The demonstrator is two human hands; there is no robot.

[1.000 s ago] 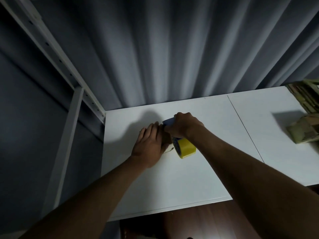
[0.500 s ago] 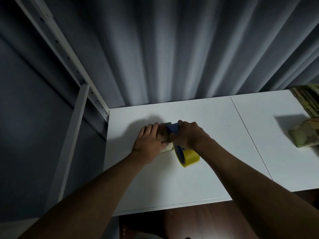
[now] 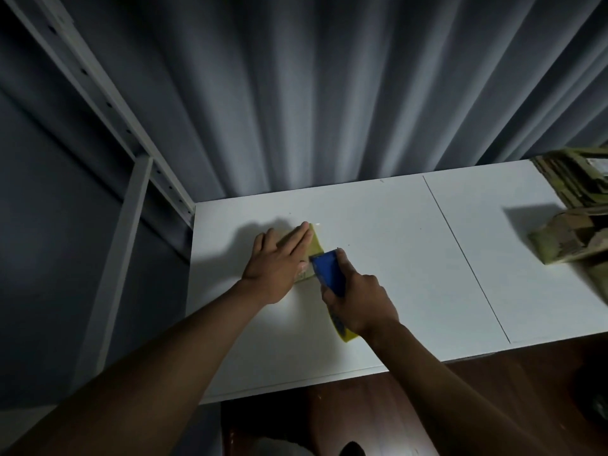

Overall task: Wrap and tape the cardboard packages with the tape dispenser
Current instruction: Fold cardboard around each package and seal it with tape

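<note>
Surface: white surface of two panels, seam running down the right of the frame.
Package: small package at centre, mostly hidden under the left hand.
Left hand: left hand flat on the package, fingers straight.
Right hand: right hand, grip curled round the blue tape dispenser, whose front edge touches the package.
Other cardboard: cardboard stack at right edge.
Room: grey curtain behind; metal shelf frame upper left.

One tape dispenser; one package under hand; two hands; one wrapped package and one cardboard stack at 3 o'clock.
</note>
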